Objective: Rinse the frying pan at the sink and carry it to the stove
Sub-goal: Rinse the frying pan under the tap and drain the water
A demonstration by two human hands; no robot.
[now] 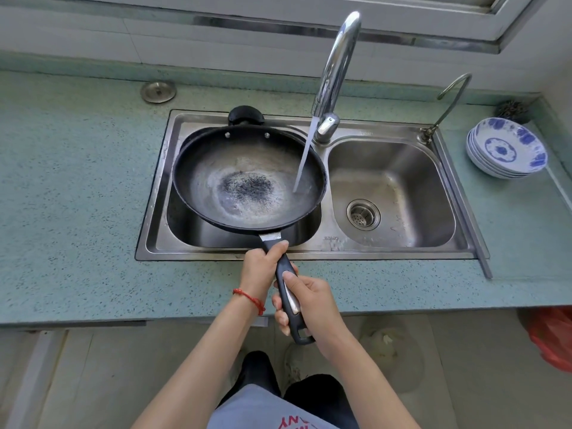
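Observation:
A black frying pan (247, 178) with a worn, greyish inside hangs over the left basin of a steel double sink (312, 247). Water runs from the tall chrome tap (335, 66) in a thin stream onto the pan's right inner side. My left hand (261, 267) grips the pan's black handle close to the pan. My right hand (309, 305) grips the same handle lower down, near its end loop. The stove is out of view.
The green speckled counter (77, 187) surrounds the sink. A stack of blue-and-white bowls (507, 148) stands at the right, behind it a dark scourer (512, 110). A small second tap (448, 103) rises at the sink's right rear corner. A red bag (554, 339) hangs below the counter.

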